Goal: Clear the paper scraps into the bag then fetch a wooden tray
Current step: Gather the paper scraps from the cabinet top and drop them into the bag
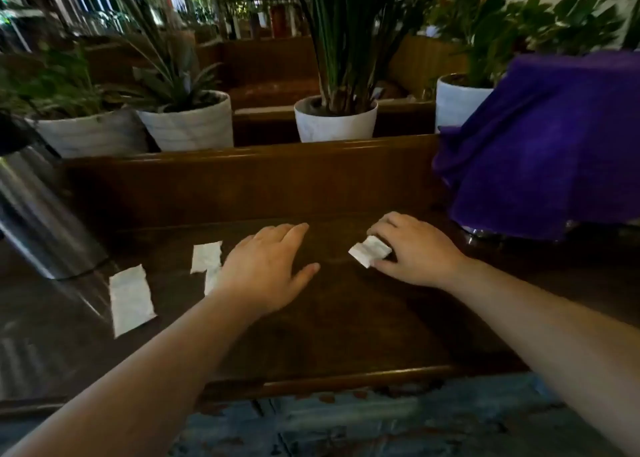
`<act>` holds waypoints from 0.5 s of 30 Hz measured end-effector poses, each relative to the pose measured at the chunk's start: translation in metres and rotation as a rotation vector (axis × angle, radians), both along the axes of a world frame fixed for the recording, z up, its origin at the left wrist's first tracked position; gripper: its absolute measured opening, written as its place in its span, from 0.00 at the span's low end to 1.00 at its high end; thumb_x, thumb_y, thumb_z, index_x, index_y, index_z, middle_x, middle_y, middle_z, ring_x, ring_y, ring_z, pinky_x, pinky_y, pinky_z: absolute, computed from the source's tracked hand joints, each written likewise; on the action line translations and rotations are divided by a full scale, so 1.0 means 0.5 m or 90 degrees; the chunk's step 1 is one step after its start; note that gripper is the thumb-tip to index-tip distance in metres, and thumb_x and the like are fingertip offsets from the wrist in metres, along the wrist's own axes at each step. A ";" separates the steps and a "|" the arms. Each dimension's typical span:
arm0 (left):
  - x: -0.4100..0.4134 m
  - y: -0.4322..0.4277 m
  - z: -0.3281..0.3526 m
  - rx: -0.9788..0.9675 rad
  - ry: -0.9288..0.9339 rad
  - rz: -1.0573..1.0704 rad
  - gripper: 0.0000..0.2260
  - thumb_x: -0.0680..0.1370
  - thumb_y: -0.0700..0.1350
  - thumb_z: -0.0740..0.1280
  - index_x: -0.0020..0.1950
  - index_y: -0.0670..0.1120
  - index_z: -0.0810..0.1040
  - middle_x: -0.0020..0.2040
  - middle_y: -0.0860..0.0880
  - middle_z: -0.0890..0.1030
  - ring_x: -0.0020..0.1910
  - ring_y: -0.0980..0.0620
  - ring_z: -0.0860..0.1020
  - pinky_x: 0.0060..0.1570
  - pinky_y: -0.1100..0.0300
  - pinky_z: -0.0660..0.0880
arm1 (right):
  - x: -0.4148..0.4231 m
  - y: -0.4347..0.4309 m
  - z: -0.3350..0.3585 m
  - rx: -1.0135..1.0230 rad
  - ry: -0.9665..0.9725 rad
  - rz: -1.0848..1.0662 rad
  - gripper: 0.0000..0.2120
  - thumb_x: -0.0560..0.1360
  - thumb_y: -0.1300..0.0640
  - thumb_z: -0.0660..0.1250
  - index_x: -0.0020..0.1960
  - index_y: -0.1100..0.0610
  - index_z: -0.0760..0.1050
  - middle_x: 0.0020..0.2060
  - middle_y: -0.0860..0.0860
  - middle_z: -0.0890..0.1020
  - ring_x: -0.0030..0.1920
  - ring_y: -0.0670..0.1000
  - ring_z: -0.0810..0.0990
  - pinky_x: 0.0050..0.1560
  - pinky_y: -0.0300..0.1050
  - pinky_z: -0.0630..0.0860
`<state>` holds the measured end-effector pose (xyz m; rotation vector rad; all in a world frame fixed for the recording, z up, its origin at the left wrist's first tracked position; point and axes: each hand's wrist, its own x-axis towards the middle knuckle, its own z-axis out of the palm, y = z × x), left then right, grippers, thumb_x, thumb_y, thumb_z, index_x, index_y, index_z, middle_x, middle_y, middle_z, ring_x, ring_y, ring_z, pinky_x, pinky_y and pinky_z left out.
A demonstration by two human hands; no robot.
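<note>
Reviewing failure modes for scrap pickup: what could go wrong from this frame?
1. The right hand pinches a paper scrap only at its edge; it could slip out.
2. The left hand partly covers one scrap, with another just beyond it; a sweep could push either away instead of gathering it.
3. The largest scrap lies flat beside the shiny metal object, awkward to pinch up and easy to miss.

A dark brown, glossy wooden bench [346,318] with a raised back rail is seen. Three white torn paper scraps [131,299] [206,256] [212,279] are laid flat on its left part, near a tilted shiny metal cylinder [41,214].
</note>
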<state>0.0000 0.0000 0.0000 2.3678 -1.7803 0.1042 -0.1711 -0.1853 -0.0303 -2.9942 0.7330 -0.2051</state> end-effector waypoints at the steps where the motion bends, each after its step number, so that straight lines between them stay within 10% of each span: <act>1: -0.003 -0.013 -0.004 0.014 0.007 0.005 0.30 0.77 0.61 0.58 0.75 0.53 0.54 0.75 0.50 0.64 0.73 0.49 0.62 0.68 0.50 0.64 | 0.008 -0.015 -0.004 0.009 0.003 -0.015 0.23 0.74 0.42 0.66 0.67 0.48 0.69 0.64 0.48 0.73 0.62 0.49 0.73 0.55 0.48 0.76; 15: 0.037 -0.070 -0.045 0.031 0.012 -0.030 0.25 0.78 0.59 0.59 0.72 0.51 0.62 0.70 0.50 0.71 0.65 0.50 0.71 0.57 0.54 0.74 | 0.094 -0.051 -0.051 0.065 0.085 -0.106 0.07 0.77 0.47 0.63 0.50 0.47 0.77 0.50 0.45 0.77 0.48 0.46 0.76 0.44 0.44 0.74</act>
